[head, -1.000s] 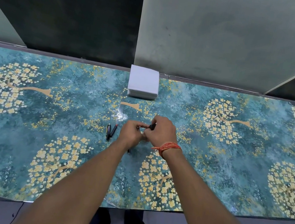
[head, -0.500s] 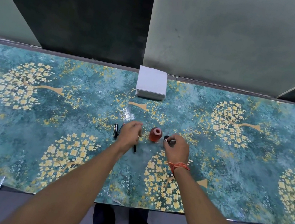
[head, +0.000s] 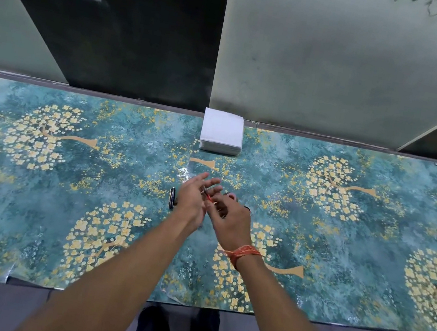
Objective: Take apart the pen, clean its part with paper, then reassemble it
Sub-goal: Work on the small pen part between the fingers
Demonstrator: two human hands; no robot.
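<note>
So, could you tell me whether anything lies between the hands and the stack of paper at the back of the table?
Nothing visible does. The left hand and right hand hold a thin pen part mid-table; the patterned table between them and the stack of paper is bare. The black pen piece lies off to the left.

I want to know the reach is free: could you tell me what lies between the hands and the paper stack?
In the head view, only bare tablecloth lies between the hands, left and right, and the paper stack.
</note>
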